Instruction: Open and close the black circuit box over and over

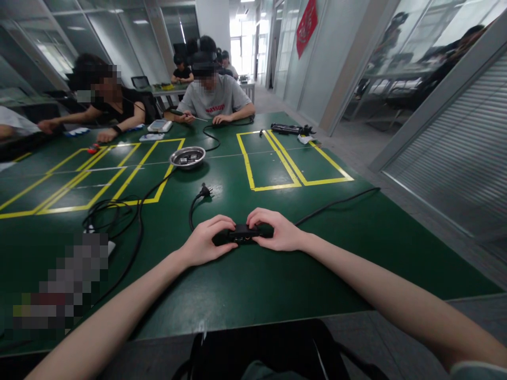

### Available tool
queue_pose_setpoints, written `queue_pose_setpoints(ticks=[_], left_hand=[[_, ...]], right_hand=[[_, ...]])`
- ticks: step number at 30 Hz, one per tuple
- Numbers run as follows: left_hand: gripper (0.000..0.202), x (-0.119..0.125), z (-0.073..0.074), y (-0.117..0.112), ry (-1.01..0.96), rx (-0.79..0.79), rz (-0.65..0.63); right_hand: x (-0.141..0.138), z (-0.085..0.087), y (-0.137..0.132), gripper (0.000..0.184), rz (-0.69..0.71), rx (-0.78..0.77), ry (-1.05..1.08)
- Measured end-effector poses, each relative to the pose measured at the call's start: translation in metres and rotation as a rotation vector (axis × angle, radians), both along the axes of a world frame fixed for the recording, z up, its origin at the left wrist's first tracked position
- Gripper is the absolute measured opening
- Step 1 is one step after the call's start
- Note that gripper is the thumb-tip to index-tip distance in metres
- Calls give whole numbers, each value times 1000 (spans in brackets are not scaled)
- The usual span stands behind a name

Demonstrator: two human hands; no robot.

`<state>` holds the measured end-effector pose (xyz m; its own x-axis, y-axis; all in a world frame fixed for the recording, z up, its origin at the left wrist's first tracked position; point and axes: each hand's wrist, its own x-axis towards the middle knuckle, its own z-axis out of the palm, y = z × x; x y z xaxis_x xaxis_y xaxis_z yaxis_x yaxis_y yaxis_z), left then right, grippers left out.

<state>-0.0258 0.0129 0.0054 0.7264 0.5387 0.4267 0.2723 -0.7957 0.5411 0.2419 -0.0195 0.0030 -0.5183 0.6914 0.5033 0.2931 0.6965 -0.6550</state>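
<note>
A small black device (243, 233) lies on the green table (253, 279) a little in front of me. My left hand (206, 241) grips its left end with curled fingers. My right hand (275, 232) grips its right end the same way. A black cable (336, 203) runs from under my right hand toward the table's right edge. Another black cord with a plug (204, 191) lies just beyond my hands.
A metal bowl (187, 157) with small parts sits mid-table among yellow tape rectangles (277, 163). Tangled black cables (114, 211) lie at the left. Two people work at the far side with tools and a white box (159, 125). A black tool (289, 128) lies far right.
</note>
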Motion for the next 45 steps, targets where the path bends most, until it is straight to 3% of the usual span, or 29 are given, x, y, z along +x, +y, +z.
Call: queue_pose_setpoints(ticks=[7,12,16,24,32,45], left_hand=[[17,1,-1,2,-42,61,-37],[18,2,1,1,-29,66,-6],[34,3,-2,2,56,179,48],[31,6,-1,3,125,323,47],[35,9,0,1,103,367,62],[31,11,-2,-1,100,426,55]], right_hand=[[1,-7,1,42,51,134,-165],[-4,-13,2,36,-28,233,-284],[-4,-10,-1,36,-61,249,-344],[-6,-8,-1,35,-80,238,-360],[-6,-10,0,28,-130,292,-379],[-8,-11,0,31,-178,340,-361]])
